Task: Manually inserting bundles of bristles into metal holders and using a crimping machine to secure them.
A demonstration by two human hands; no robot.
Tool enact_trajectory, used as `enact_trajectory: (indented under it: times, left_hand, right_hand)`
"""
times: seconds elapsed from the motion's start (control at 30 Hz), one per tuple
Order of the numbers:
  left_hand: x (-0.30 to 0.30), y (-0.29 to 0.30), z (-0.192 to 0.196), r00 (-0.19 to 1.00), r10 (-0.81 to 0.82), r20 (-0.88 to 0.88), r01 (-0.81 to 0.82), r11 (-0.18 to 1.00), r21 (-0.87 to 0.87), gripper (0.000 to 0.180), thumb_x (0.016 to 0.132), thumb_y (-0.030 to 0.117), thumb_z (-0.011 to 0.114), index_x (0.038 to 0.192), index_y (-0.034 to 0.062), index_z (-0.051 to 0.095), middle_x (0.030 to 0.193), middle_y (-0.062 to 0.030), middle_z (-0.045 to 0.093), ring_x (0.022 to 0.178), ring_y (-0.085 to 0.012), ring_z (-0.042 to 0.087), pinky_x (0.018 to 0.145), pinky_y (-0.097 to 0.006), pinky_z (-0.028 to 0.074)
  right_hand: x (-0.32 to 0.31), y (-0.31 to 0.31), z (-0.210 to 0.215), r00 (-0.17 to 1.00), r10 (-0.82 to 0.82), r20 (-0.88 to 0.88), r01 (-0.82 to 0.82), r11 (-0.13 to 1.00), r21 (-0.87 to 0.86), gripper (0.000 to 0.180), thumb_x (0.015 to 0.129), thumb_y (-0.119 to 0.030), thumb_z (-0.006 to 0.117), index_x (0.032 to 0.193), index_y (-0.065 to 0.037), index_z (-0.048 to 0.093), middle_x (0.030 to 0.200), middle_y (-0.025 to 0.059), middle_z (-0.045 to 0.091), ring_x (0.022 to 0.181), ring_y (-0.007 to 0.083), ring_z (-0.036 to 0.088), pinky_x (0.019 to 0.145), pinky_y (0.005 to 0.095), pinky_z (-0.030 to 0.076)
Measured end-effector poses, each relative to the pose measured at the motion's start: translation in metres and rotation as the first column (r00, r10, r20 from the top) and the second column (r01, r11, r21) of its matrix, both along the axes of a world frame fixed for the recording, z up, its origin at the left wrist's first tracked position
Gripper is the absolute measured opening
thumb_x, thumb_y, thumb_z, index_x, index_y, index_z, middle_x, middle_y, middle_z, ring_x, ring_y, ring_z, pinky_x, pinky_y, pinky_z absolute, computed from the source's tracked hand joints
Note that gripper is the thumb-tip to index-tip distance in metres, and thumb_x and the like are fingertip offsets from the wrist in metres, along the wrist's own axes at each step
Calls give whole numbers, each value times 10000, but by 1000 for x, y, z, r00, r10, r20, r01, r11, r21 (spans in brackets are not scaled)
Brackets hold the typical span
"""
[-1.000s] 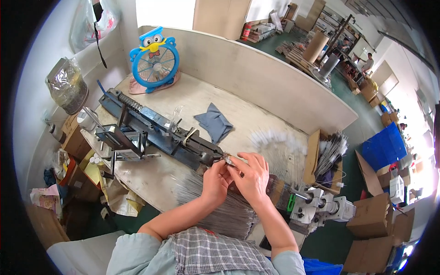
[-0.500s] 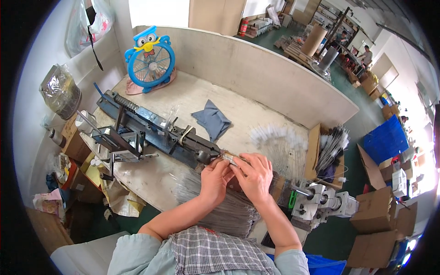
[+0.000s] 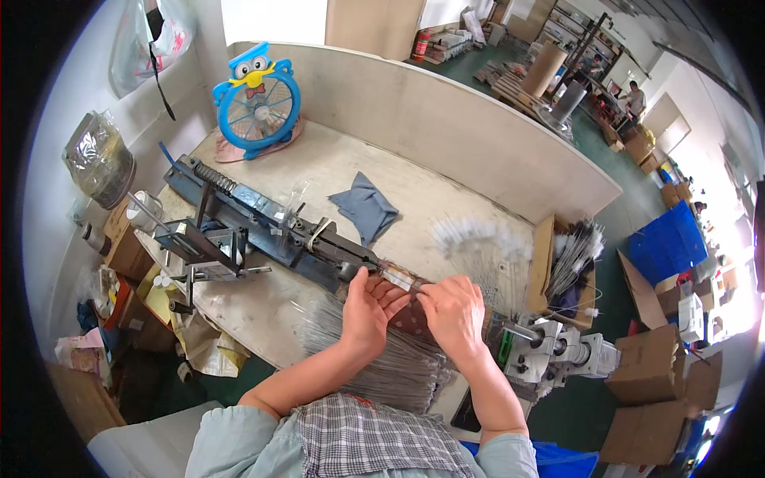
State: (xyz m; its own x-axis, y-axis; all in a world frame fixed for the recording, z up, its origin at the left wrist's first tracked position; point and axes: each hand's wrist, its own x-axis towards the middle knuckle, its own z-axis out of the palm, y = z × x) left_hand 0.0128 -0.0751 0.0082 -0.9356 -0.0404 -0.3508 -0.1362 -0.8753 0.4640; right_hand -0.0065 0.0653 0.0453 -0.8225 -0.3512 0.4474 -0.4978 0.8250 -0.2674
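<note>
My right hand (image 3: 454, 315) is closed in a pinch by the near end of a long dark metal bench fixture (image 3: 287, 231). What its fingertips hold is too small to make out. Beside it, my left hand (image 3: 366, 312) is open, palm turned up, with fingers loosely bent under the fixture's end. Between the hands and the fixture lies a pale, shiny strip (image 3: 396, 276) on a brownish wrapped part. Below both hands spreads a thick bundle of thin grey wires (image 3: 390, 358), partly hidden by my forearms and a dark spotted cloth (image 3: 410, 319).
White-tipped wire brushes (image 3: 482, 239) lie right of a grey cloth (image 3: 365, 209). More fill a cardboard box (image 3: 543, 263). A clamp-like metal machine (image 3: 558, 350) stands at right, a cranked metal frame (image 3: 203, 247) at left. A blue fan (image 3: 259, 111) stands by the low partition (image 3: 478, 119).
My hands have moved apart; the right shifted slightly right and its fingers drew back. My left hand opened and turned palm up, uncovering the pale strip.
</note>
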Motion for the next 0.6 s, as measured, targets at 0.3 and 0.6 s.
enact_trajectory:
  times: [0.3, 0.6]
  left_hand:
    - [3, 2, 3, 984, -176, 25, 176, 942, -285, 619, 950, 552, 280, 1223, 20, 437, 1202, -125, 533, 1078, -213, 533, 940, -371, 421]
    - [34, -71, -21, 959, -273, 79, 270, 793, -546, 446, 909, 336, 524, 1253, 58, 469, 1191, -87, 569, 1083, -211, 539, 905, -347, 422]
  right_hand:
    - [4, 12, 8, 999, 8, 36, -5, 997, -83, 131, 734, -139, 680, 852, -82, 679, 782, 34, 616, 841, 234, 550, 758, 367, 422]
    - [43, 54, -31, 957, 125, 261, -80, 981, -177, 136, 801, -141, 623, 909, -66, 658, 757, 84, 635, 701, 273, 626, 612, 369, 511]
